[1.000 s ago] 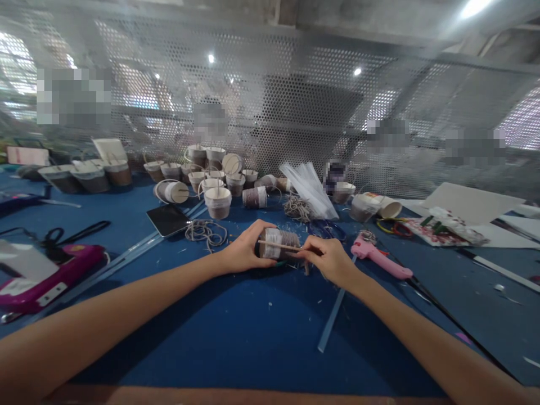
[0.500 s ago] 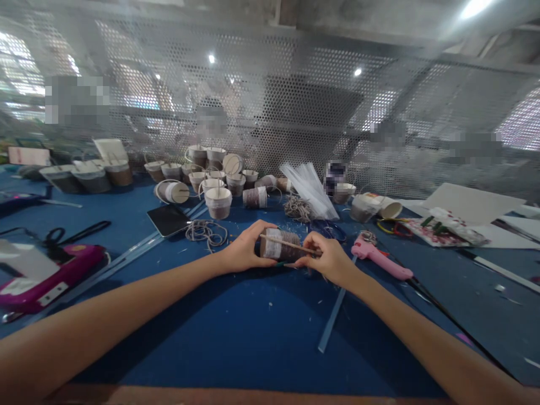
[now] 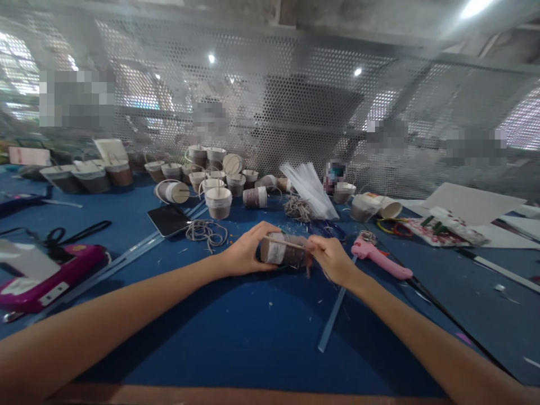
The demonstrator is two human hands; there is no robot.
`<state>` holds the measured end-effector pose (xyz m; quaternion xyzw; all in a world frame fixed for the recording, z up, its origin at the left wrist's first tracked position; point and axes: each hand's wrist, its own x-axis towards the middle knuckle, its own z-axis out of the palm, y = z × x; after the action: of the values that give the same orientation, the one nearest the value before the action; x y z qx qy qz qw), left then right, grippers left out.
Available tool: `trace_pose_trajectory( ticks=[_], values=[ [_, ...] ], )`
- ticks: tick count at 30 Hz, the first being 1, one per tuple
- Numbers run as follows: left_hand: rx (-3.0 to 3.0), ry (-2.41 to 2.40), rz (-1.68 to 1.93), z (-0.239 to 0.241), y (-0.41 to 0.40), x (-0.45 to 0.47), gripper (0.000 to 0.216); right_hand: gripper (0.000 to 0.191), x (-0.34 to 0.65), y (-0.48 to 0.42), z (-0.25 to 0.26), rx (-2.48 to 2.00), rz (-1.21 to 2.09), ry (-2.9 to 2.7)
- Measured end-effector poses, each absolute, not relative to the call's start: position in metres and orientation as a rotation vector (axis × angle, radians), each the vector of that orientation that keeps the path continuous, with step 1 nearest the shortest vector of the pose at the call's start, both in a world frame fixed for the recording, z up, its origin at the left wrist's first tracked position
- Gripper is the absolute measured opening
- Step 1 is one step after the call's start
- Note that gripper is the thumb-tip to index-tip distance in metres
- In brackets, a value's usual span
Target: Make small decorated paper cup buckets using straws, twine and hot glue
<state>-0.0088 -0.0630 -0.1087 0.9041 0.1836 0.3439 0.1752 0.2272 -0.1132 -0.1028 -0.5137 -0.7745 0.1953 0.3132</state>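
My left hand (image 3: 247, 250) is wrapped round a small brown cup (image 3: 291, 254) with a pale lace-like band, held sideways over the blue table. Along the cup's upper side runs a light brown cord (image 3: 287, 242). My right hand (image 3: 331, 259) is closed in a pinch on this cord at the cup's right end; its fingertips are slightly blurred. To the left of the cup lies a loose coil of grey-brown cord (image 3: 206, 233). A pink glue gun (image 3: 382, 259) rests just right of my right hand.
Several small buckets (image 3: 218, 202) with cord handles stand or lie at the back. Clear plastic strips (image 3: 310, 191) lean behind my hands. A black flat device (image 3: 169, 219) and a magenta power strip (image 3: 54, 278) lie left. A clear glue stick (image 3: 331, 320) lies in front. White sheets (image 3: 470, 203) are right.
My right hand's fingers have closed up and shifted slightly at the cup's right end. The cup has tilted a little, and the cord lies closer along it. My left hand keeps its hold.
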Motion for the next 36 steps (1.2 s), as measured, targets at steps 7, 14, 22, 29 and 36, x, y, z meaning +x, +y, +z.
trace_pose_trajectory(
  ticks=[7, 14, 22, 29, 36],
  values=[
    [2.476, 0.585, 0.972, -0.115, -0.058, -0.010, 0.064, 0.037, 0.224, -0.116, -0.099, -1.329, 0.409, -2.019],
    [2.609, 0.458, 0.979, -0.111, -0.061, -0.010, 0.057, 0.031, 0.228, -0.114, -0.100, -1.248, 0.454, -2.032],
    [2.258, 0.735, 0.882, -0.115, -0.058, -0.010, 0.076, 0.040, 0.226, -0.113, -0.100, -1.223, 0.520, -1.502],
    [1.804, 0.752, 0.983, -0.117, -0.052, -0.009, 0.065, 0.048, 0.228, -0.099, -0.111, -1.385, 0.748, -1.395],
    [1.527, 0.705, 1.114, -0.115, -0.047, -0.008, 0.062, 0.044, 0.229, -0.095, -0.116, -1.472, 0.593, -1.369]
  ],
)
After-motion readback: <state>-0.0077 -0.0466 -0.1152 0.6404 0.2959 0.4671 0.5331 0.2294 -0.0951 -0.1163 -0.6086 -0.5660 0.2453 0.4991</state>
